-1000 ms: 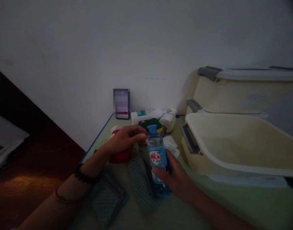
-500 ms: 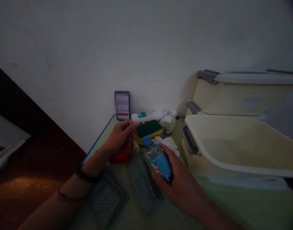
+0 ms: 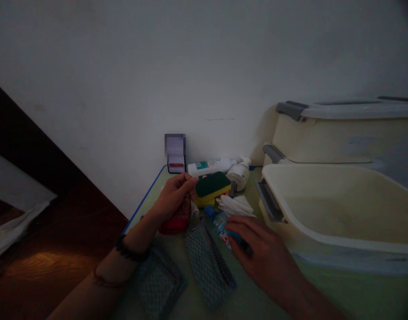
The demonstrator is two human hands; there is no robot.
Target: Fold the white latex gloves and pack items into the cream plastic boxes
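My right hand (image 3: 257, 249) is closed round a small clear bottle (image 3: 220, 222) with a blue cap and blue label, tilted low over the table with its cap pointing up-left. My left hand (image 3: 175, 195) is curled with thumb and fingertips together, above a red patterned object (image 3: 177, 220); whatever is in its fingers is hidden. Just right of those fingertips lies a green and yellow sponge (image 3: 212, 186). White crumpled cloth or gloves (image 3: 235, 205) lie behind the bottle. Two grey-green checked cloths, one folded (image 3: 207, 264) and another (image 3: 159, 282), lie nearer me.
A large cream storage bin (image 3: 274, 229) with grey latches stands open at the right, its raised lid (image 3: 324, 138) behind. A phone (image 3: 176, 153) leans on the wall. A white bottle (image 3: 207, 167) and a white pump bottle (image 3: 239, 175) lie at the table's back.
My right hand has lowered the bottle toward the table, turning over it so its back shows more. My left hand stays by the red object. The view has shifted slightly.
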